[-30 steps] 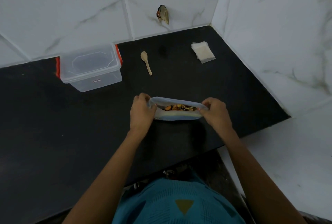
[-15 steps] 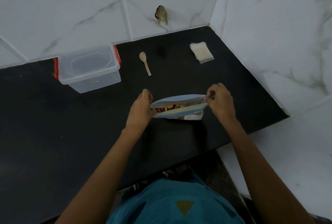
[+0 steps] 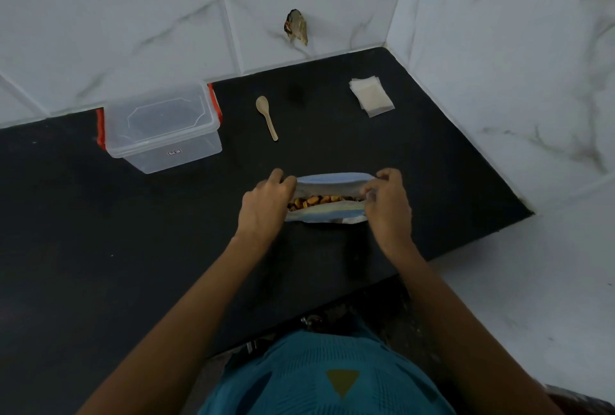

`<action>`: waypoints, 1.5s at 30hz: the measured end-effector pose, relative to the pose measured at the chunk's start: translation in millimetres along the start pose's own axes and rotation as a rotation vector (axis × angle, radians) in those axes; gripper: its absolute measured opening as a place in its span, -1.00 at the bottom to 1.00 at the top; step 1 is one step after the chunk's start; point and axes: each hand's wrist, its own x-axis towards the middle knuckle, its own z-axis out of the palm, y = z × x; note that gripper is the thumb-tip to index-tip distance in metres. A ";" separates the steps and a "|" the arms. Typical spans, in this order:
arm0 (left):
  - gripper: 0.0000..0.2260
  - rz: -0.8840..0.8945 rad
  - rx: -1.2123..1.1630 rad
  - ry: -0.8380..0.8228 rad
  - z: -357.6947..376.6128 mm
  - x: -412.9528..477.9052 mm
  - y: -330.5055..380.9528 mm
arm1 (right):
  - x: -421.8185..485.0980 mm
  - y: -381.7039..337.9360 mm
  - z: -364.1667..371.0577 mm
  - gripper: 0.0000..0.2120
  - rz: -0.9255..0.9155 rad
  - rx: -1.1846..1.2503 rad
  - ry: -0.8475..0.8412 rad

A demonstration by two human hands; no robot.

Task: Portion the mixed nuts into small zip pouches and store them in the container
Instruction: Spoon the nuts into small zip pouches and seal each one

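- Left hand (image 3: 264, 206) and right hand (image 3: 387, 205) each pinch an end of the blue-rimmed plastic bag of mixed nuts (image 3: 327, 196).
- Spread the mouth wide and keep it level, so the small wooden spoon (image 3: 266, 116) beyond the left hand enters cleanly.

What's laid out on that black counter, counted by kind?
Bag of mixed nuts, held open by left hand and right hand: 1
Lidded clear container: 1
Wooden spoon: 1
Stack of small pouches: 1
Total: 4

Container label (image 3: 174, 152) unreadable; hands (image 3: 264, 205) hide bag (image 3: 327, 183) ends.
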 end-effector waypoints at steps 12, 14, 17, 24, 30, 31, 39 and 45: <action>-0.48 -0.282 -0.315 -0.035 -3.2 6.1 16.5 | 19.8 9.8 -29.7 -0.66 0.124 0.004 -0.329; -0.46 -0.246 -0.354 -0.038 -3.7 8.5 14.5 | 24.4 10.3 -31.7 -0.68 0.129 0.036 -0.308; -0.43 -0.205 -0.372 -0.068 -2.4 11.7 12.3 | 25.6 13.5 -29.4 -0.70 0.101 0.061 -0.216; -0.57 -0.127 -0.242 -0.055 4.9 7.0 3.3 | 22.0 22.6 -27.7 -0.76 0.009 -0.040 -0.263; -0.77 -0.102 -0.427 0.143 10.9 2.6 4.0 | 26.0 22.2 -29.4 -0.91 -0.208 0.052 -0.206; -0.80 -0.135 -0.513 0.168 10.6 2.9 3.0 | 27.3 23.8 -28.7 -0.92 -0.188 0.105 -0.183; -0.76 -0.098 -0.573 0.054 10.6 21.2 -14.7 | 44.6 34.0 -27.0 -0.85 0.020 0.369 -0.317; -0.83 -0.146 -0.744 -0.225 3.7 38.1 -25.3 | 54.5 41.2 -12.4 -0.86 0.246 0.601 -0.412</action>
